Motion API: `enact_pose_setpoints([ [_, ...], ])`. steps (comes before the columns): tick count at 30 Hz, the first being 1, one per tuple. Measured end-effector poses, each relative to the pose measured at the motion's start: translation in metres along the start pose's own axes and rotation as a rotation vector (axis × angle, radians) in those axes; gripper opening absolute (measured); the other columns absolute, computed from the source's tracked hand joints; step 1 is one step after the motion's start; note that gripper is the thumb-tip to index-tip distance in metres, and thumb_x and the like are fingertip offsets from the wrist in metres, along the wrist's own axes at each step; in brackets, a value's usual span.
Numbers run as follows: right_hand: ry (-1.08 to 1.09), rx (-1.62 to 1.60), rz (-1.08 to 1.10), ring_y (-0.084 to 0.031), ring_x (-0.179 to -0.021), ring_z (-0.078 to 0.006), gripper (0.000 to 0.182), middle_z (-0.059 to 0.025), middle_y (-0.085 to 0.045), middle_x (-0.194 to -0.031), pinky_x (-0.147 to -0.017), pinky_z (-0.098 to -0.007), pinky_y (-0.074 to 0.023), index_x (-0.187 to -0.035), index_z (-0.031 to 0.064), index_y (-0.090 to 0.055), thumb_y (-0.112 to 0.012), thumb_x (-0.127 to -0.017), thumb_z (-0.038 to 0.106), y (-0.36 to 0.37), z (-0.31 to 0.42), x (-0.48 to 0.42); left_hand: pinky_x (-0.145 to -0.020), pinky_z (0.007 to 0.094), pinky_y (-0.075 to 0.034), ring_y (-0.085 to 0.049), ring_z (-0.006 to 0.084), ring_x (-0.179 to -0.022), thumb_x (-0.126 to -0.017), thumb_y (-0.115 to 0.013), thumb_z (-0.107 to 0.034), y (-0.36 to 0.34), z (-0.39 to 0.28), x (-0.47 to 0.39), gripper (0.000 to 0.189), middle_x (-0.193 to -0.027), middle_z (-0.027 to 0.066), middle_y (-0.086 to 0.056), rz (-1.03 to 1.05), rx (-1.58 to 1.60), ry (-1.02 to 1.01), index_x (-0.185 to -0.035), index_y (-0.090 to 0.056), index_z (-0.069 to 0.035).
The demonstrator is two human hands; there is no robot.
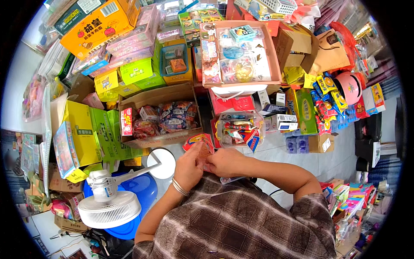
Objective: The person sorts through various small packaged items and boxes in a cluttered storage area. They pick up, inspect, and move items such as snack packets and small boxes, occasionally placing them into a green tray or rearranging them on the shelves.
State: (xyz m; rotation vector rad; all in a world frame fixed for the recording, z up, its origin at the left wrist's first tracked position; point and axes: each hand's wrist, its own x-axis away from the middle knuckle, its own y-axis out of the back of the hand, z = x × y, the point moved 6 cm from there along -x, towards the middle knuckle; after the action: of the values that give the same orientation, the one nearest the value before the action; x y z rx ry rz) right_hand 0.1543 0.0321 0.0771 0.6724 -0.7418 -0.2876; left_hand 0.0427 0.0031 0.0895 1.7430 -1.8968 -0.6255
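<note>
Close in front of my body, my left hand (189,164) and my right hand (228,160) meet on a small red packet (198,138) with yellow and blue print. The left fingers pinch its side; the right fingers grip its near end. Part of the packet is hidden behind the fingers, so I cannot tell whether it is torn. Just beyond my right hand stands a clear plastic tub (223,141) of colourful wrapped items. Farther left, an open cardboard box (161,141) contains dark printed packs (178,115) and red packets (145,129).
A white fan (109,208) and a blue plastic tub (147,191) are at my left. Yellow-green cartons (82,132) stack up beyond them. A shallow pink display box (275,73) rests at the back. Bright snack packets (326,106) lie at the right, above grey floor tiles (275,145).
</note>
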Motion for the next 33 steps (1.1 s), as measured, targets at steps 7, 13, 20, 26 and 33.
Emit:
enact_pose_setpoints([
  [7,0.012,-1.291,-0.425,-0.048,-0.054,-0.0138,0.047,-0.0030,-0.056,-0.070,-0.050,-0.0264,-0.0388,-0.089,0.0028,-0.064,-0.052,-0.091,0.049,0.024,-0.053,-0.003,-0.085,0.0358,-0.050,-0.060,0.0342,-0.103,-0.075,-0.052,0.003,0.000,0.008,-0.004,0.042,-0.121,0.0212,-0.057,-0.022,0.057,0.040,-0.117,-0.057,0.004],
  [13,-0.190,-2.149,-0.200,-0.042,-0.056,-0.0098,0.059,-0.0024,-0.052,-0.070,-0.053,-0.0240,-0.0370,-0.093,0.0009,-0.061,-0.049,-0.090,0.058,-0.034,-0.056,0.018,-0.073,0.0338,-0.052,-0.065,0.0326,-0.089,-0.075,-0.052,0.002,-0.004,0.020,-0.003,0.042,-0.120,0.0211,-0.057,-0.035,0.143,0.048,-0.116,-0.058,0.002],
  [20,0.029,-1.573,-0.342,-0.054,-0.074,-0.0202,0.079,-0.0117,-0.057,-0.080,-0.072,-0.0307,-0.0421,-0.063,0.0008,-0.060,-0.027,-0.090,0.068,-0.034,-0.061,0.061,-0.066,0.0332,-0.052,-0.066,0.0287,-0.070,-0.075,-0.053,0.001,0.002,0.027,0.003,0.044,-0.110,0.0221,-0.062,-0.007,0.153,0.130,-0.118,-0.058,0.000],
  [26,-0.176,-1.509,-0.415,-0.052,-0.051,-0.0170,0.067,-0.0142,-0.065,-0.073,-0.047,-0.0249,-0.0406,-0.060,0.0011,-0.062,-0.037,-0.097,0.050,-0.037,-0.077,0.078,-0.064,0.0251,-0.050,-0.062,0.0099,-0.072,-0.076,-0.052,0.004,-0.008,0.041,0.012,0.048,-0.118,0.0168,-0.063,0.121,0.168,0.223,-0.123,-0.056,-0.002],
  [33,0.282,-1.882,-0.397,-0.064,-0.085,-0.0218,0.040,-0.0161,-0.063,-0.102,-0.077,-0.0351,-0.0545,-0.103,-0.0037,-0.059,-0.052,-0.095,0.035,-0.015,-0.057,0.065,-0.060,0.0341,-0.050,-0.065,0.0270,-0.062,-0.076,-0.056,-0.004,-0.008,0.044,0.020,0.040,-0.077,0.0240,-0.063,0.040,0.196,0.200,-0.115,-0.062,-0.001],
])
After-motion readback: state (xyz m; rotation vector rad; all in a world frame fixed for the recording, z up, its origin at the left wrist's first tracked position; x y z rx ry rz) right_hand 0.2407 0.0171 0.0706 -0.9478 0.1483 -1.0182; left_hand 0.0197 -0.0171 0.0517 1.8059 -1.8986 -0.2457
